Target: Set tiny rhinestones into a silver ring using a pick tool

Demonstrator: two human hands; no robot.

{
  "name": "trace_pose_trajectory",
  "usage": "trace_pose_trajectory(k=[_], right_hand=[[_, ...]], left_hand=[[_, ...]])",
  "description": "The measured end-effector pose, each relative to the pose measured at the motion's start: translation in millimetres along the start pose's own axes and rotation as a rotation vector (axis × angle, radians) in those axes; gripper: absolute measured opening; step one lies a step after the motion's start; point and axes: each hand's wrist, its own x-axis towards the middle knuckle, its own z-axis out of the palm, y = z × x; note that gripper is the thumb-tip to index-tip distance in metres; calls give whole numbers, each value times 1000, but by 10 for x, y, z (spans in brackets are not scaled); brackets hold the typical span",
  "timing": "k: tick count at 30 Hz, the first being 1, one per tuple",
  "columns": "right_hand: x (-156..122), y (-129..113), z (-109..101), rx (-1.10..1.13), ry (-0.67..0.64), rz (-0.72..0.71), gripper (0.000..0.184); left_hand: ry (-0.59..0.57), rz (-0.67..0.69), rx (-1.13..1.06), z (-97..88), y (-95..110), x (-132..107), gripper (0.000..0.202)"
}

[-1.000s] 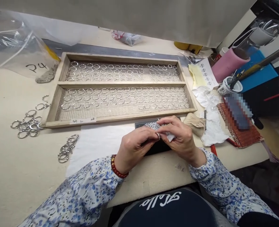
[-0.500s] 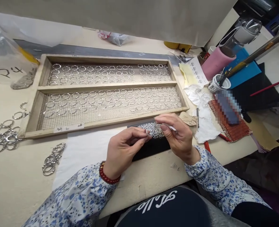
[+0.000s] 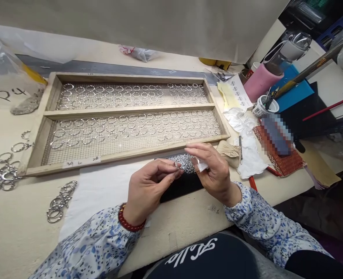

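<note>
My left hand (image 3: 148, 186) is closed in a pinch on a small silvery piece (image 3: 177, 165), mostly covered by the fingertips. Close by on the right, my right hand (image 3: 213, 170) holds a white scrap (image 3: 201, 164) between thumb and fingers, its upper fingers stretched out. Below both hands lies a black pad (image 3: 180, 188) with a heap of tiny glittering silver stones or beads (image 3: 186, 162) at its far side. A two-part wooden tray (image 3: 133, 112) with a mesh floor stands beyond, with rows of silver rings (image 3: 111, 129) in it.
Loose silver rings (image 3: 5, 172) lie left of the tray, with another cluster (image 3: 61, 201) beside a white sheet (image 3: 101, 190). A marked plastic bag (image 3: 11, 89) stands at far left. At right are crumpled tissues (image 3: 251, 159), a white cup of tools (image 3: 266, 107) and a pink bottle (image 3: 263, 83).
My right hand has shifted slightly left and turned, so the white scrap shows more. The left hand keeps its pinch. The whole view has shifted a little.
</note>
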Motion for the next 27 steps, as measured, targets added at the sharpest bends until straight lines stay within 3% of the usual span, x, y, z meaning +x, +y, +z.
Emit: trace_pose_trajectory(k=[7, 15, 27], right_hand=[[-28, 21, 34, -6, -34, -1, 41], [-18, 21, 9, -5, 25, -85, 36], [9, 324, -114, -83, -66, -167, 42]], left_hand=[[5, 1, -5, -6, 14, -2, 6], [-13, -28, -89, -8, 17, 11, 6], [-1, -62, -83, -23, 11, 42, 9]])
